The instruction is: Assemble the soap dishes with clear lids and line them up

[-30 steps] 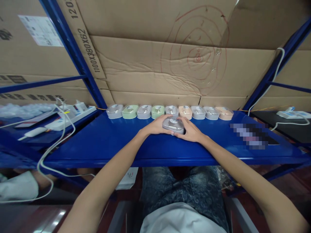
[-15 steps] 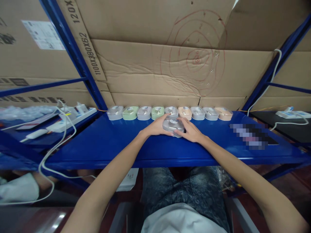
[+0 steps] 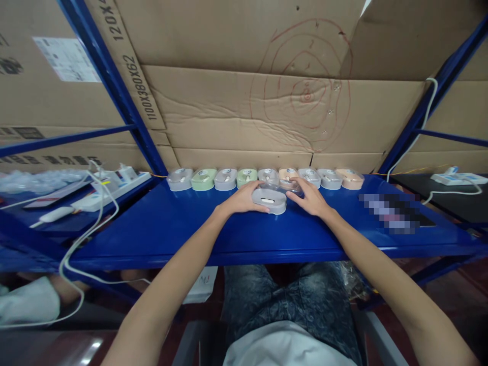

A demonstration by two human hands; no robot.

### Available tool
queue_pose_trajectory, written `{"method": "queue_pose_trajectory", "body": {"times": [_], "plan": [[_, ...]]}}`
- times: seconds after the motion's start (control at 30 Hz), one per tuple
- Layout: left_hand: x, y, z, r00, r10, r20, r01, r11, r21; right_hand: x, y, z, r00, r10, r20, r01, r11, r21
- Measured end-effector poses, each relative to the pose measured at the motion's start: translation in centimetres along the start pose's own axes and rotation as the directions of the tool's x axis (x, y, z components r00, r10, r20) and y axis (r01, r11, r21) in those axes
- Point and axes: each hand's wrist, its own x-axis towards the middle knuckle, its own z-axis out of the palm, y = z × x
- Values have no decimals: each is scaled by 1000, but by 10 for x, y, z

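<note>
Cardboard [image 3: 244, 112] "1100X380X62" | left hand [image 3: 239, 201], right hand [image 3: 310, 199] hold grey case [image 3: 269, 199]

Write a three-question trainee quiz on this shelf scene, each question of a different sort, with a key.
1. True or false: the grey case in front of the row sits on the blue shelf with its clear lid lifted off.
2. Which hand holds the clear lid? A. left hand B. right hand C. neither
3. Fill in: the row of cases at the back stands against a wall of ______ boxes.

Key
1. True. The left hand rests against the grey case.
2. B. The right hand has the lid in its fingers.
3. Cardboard.
</note>
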Motion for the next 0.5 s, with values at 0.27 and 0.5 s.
{"method": "queue_pose_trajectory", "body": {"times": [0.27, 0.5], "plan": [[-6, -8, -23, 994, -103, 42, 89, 960, 264, 1, 30, -24, 989, 19, 145, -19, 1000, 3], [-9, -7, -37, 978, -191, 87, 161, 947, 279, 0, 50, -27, 968, 25, 251, 6, 992, -122]]}}
